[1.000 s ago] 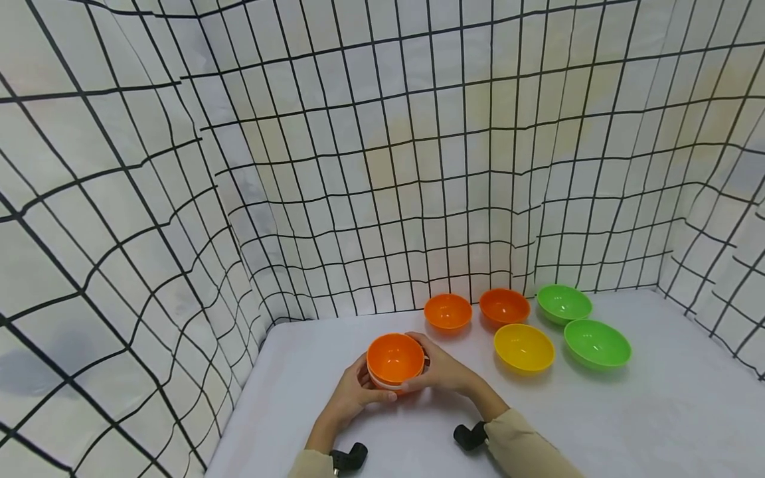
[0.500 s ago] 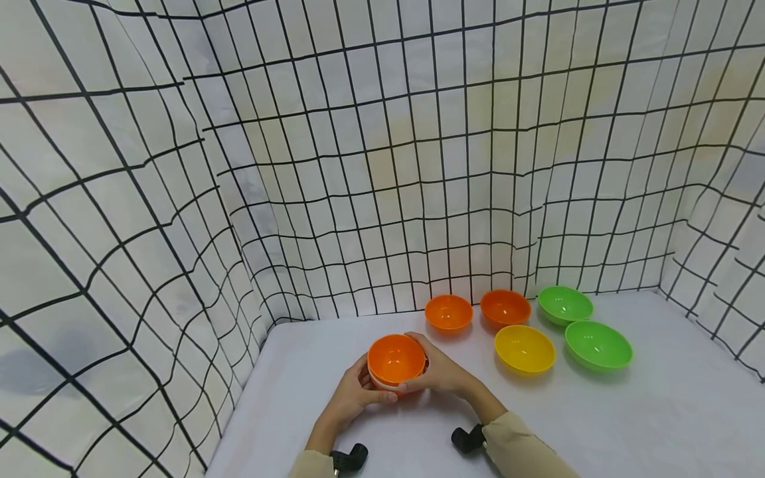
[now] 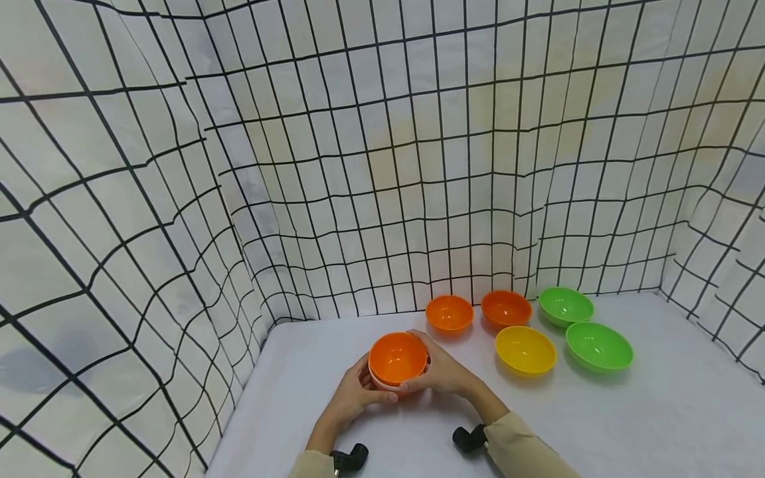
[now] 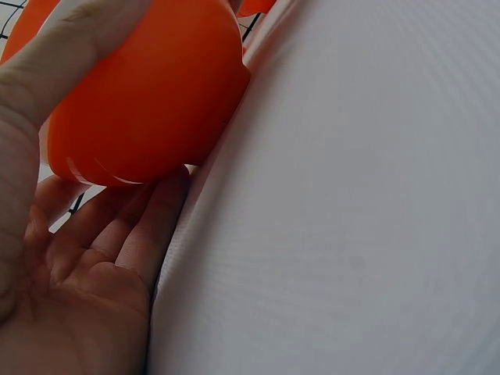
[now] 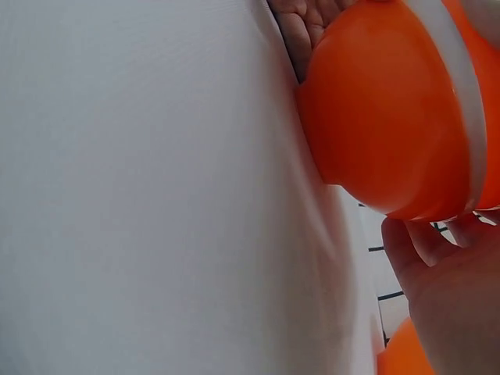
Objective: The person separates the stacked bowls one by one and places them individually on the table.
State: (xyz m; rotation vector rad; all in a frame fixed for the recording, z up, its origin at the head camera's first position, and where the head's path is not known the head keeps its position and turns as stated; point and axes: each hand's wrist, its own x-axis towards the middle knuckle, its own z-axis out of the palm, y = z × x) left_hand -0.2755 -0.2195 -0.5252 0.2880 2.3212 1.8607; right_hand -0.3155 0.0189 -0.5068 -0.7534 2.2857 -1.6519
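On the table stands a nested stack of bowls, an orange bowl (image 3: 398, 357) uppermost. In the right wrist view a white rim band (image 5: 469, 101) shows between that bowl and a lower orange bowl (image 5: 383, 109), whose foot touches the cloth. My left hand (image 3: 352, 396) grips the stack from the left, its thumb across the front and its fingers curled round the side. From the right my right hand (image 3: 441, 368) holds it too, thumb at the front and fingers behind. In the left wrist view the lower orange bowl (image 4: 148, 101) lies between thumb and fingers.
Right of the stack, at the back, sit two single orange bowls (image 3: 449, 314) and a green bowl (image 3: 566, 307). A yellow bowl (image 3: 525, 350) and another green bowl (image 3: 599, 346) stand nearer. White walls with black grid lines (image 3: 382, 199) enclose the white table (image 3: 597, 425).
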